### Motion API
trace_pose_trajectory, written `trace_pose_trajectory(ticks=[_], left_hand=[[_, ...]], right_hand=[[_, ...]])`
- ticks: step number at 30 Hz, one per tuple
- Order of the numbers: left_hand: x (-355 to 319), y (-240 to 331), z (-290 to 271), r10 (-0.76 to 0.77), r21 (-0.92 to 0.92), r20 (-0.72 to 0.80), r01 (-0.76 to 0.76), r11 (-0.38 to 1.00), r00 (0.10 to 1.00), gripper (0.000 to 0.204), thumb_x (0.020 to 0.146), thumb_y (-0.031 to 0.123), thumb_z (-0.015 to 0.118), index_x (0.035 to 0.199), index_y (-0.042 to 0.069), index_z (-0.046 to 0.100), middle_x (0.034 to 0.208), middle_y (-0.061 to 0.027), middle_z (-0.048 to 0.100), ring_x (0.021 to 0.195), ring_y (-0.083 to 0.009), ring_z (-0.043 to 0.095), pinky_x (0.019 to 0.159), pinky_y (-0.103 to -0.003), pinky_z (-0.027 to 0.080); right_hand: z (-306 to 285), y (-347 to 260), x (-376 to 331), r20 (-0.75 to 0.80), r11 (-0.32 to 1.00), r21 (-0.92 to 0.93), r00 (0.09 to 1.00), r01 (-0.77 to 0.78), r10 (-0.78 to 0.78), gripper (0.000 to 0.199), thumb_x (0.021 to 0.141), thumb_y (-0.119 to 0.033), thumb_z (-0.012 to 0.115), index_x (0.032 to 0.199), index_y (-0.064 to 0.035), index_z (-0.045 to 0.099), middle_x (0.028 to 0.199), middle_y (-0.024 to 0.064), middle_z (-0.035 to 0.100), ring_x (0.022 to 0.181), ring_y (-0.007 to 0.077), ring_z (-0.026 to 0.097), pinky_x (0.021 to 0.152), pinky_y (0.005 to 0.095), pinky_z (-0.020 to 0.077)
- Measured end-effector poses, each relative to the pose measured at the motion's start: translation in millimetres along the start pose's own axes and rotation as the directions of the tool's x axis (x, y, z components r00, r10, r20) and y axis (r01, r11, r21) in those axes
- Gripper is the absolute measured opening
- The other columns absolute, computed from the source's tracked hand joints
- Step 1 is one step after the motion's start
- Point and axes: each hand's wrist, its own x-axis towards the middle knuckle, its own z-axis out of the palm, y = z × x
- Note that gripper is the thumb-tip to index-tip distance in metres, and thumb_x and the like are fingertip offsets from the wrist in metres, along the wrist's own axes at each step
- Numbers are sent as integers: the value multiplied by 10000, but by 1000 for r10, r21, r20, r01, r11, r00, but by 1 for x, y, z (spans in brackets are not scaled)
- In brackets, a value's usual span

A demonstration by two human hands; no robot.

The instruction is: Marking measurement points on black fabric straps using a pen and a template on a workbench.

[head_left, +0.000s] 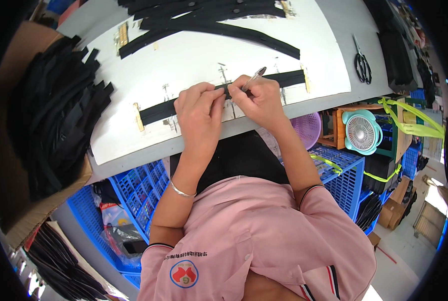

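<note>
A long black fabric strip (158, 112) lies across a white board (184, 60) in front of me, between two tan tape-like end marks. My left hand (200, 108) is closed on the strip near its middle, fingers bent and thumb pressed in. My right hand (260, 99) is closed around a pen (256, 76) whose dark end points up and away. The fingertips of both hands meet at the strip's middle, so the pen's tip is hidden. Dark marks are drawn on the board along the strip.
More black strips (209, 26) lie at the board's far side. A cardboard box (28, 45) heaped with black strips (58, 110) stands left. Black-handled scissors (362, 65) lie right. Below the table are blue crates (346, 185), a purple basket (306, 130) and a turquoise fan (362, 132).
</note>
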Motion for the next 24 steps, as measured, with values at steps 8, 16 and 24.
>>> trace_pose_trajectory(ticks=[8, 16, 24], left_hand=[[-2, 3, -1, 17, 44, 21, -18, 999, 1000, 138, 829, 53, 818, 962, 77, 791, 1035, -36, 706, 963, -212, 623, 881, -333, 466], [5, 19, 4, 32, 111, 32, -35, 993, 999, 130, 844, 54, 794, 972, 79, 788, 1063, -47, 718, 1009, -235, 633, 915, -362, 474], [25, 49, 70, 176, -86, 105, -168, 982, 979, 119, 831, 115, 803, 947, 92, 790, 1024, -23, 722, 1022, -232, 634, 935, -367, 436]], right_hand=[[-73, 17, 6, -203, 929, 190, 913, -318, 354, 157, 1002, -129, 645, 948, -11, 732, 777, 3, 707, 681, 35, 554, 607, 209, 447], [-82, 50, -10, -216, 931, 204, 913, -303, 345, 159, 1003, -148, 671, 960, -7, 731, 742, -14, 685, 656, 18, 506, 588, 206, 425], [-78, 51, -9, -202, 962, 91, 941, -258, 272, 169, 985, -179, 711, 952, -16, 736, 701, 5, 674, 570, 34, 505, 530, 232, 412]])
